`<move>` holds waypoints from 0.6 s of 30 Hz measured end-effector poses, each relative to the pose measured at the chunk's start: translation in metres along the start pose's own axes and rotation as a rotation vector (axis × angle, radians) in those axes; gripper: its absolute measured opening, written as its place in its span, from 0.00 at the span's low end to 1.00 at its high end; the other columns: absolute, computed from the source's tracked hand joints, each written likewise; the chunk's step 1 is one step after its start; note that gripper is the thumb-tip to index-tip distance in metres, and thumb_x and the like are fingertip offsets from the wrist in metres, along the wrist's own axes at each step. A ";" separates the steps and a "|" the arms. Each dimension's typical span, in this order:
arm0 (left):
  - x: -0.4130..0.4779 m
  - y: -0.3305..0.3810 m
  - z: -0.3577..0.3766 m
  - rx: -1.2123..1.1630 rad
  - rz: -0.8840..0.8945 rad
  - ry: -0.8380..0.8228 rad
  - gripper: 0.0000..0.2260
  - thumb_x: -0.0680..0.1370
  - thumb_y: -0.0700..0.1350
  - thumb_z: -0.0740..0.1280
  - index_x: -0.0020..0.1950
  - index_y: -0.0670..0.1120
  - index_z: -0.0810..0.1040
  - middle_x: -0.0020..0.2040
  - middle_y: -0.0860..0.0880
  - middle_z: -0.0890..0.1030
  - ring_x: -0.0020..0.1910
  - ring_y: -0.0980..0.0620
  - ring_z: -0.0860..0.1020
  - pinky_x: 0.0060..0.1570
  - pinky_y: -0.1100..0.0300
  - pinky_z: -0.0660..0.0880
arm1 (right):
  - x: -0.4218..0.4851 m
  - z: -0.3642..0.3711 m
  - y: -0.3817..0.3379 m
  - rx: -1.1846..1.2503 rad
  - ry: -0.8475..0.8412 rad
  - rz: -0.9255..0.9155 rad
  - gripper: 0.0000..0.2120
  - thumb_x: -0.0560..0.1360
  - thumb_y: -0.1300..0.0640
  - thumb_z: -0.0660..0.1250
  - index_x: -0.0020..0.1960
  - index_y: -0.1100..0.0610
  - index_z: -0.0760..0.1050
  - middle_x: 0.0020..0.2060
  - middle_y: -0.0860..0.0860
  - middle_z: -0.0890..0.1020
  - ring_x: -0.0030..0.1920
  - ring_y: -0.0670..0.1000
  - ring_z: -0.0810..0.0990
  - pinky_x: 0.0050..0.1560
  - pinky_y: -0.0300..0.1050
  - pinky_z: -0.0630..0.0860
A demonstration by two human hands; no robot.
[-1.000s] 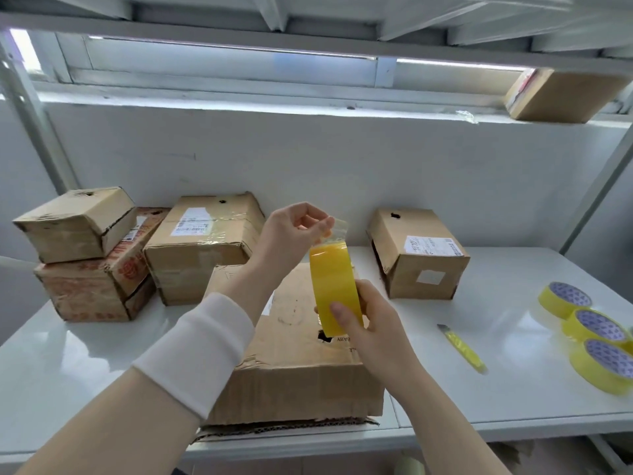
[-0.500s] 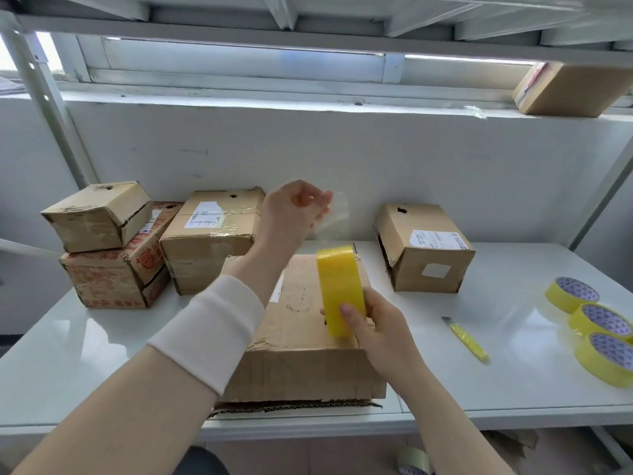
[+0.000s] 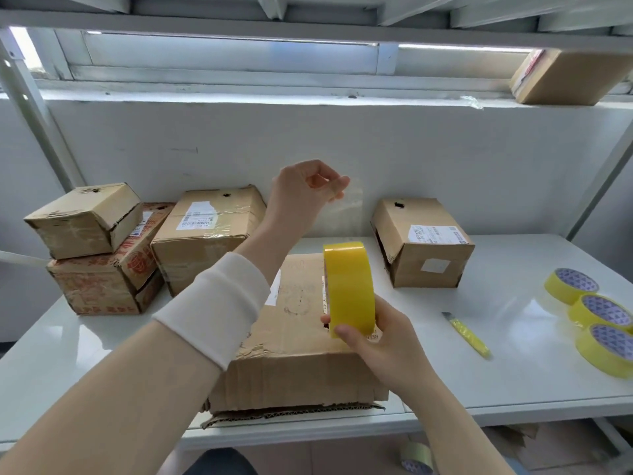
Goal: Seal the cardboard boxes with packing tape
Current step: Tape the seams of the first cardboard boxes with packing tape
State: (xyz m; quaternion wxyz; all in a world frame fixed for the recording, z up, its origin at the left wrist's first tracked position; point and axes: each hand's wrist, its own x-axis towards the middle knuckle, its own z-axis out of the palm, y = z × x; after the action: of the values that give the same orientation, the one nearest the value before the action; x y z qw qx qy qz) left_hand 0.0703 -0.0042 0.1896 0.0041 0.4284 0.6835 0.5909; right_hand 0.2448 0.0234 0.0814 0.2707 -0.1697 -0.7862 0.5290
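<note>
A worn cardboard box (image 3: 294, 365) lies on the white table (image 3: 513, 354) right in front of me. Above it my right hand (image 3: 383, 341) grips a yellow roll of packing tape (image 3: 347, 287) held upright on its edge. My left hand (image 3: 305, 197) is raised higher, pinching the free end of the tape. A clear strip of tape (image 3: 346, 217) stretches from those fingers down to the roll.
Three boxes (image 3: 202, 234) are stacked and grouped at the back left, and one box (image 3: 424, 241) stands at the back right. A yellow utility knife (image 3: 467, 334) lies right of me. Three yellow tape rolls (image 3: 599, 317) sit at the right edge. Another box (image 3: 568, 80) rests on the upper ledge.
My left hand has pulled the tape end upward and away from the roll, drawing out a longer clear strip. My right hand has lowered the roll slightly toward the box.
</note>
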 end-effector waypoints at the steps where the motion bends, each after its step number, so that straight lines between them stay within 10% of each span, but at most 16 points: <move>1: 0.002 0.001 0.000 -0.002 0.007 0.010 0.08 0.74 0.46 0.72 0.36 0.52 0.77 0.32 0.56 0.81 0.32 0.64 0.77 0.38 0.71 0.74 | -0.001 0.000 -0.004 0.025 0.014 -0.015 0.23 0.64 0.39 0.68 0.56 0.46 0.75 0.49 0.45 0.84 0.52 0.44 0.80 0.50 0.32 0.76; 10: 0.024 -0.004 0.003 -0.067 -0.033 0.055 0.07 0.74 0.47 0.71 0.37 0.52 0.77 0.33 0.56 0.81 0.31 0.64 0.78 0.37 0.66 0.76 | 0.002 0.003 -0.011 0.224 0.189 0.048 0.21 0.61 0.37 0.64 0.49 0.48 0.74 0.36 0.48 0.85 0.37 0.43 0.83 0.32 0.33 0.75; 18: 0.046 -0.020 0.011 -0.033 -0.045 0.014 0.06 0.73 0.48 0.72 0.37 0.52 0.78 0.34 0.55 0.82 0.35 0.59 0.79 0.42 0.64 0.77 | 0.008 0.012 -0.010 0.096 0.044 0.092 0.14 0.68 0.46 0.68 0.53 0.46 0.73 0.50 0.47 0.83 0.51 0.46 0.81 0.46 0.37 0.79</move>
State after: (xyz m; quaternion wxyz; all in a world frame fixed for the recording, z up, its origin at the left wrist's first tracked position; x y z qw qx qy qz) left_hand 0.0352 0.0327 0.1931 0.0194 0.4087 0.6831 0.6049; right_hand 0.2319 0.0149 0.0891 0.2709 -0.2041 -0.7452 0.5742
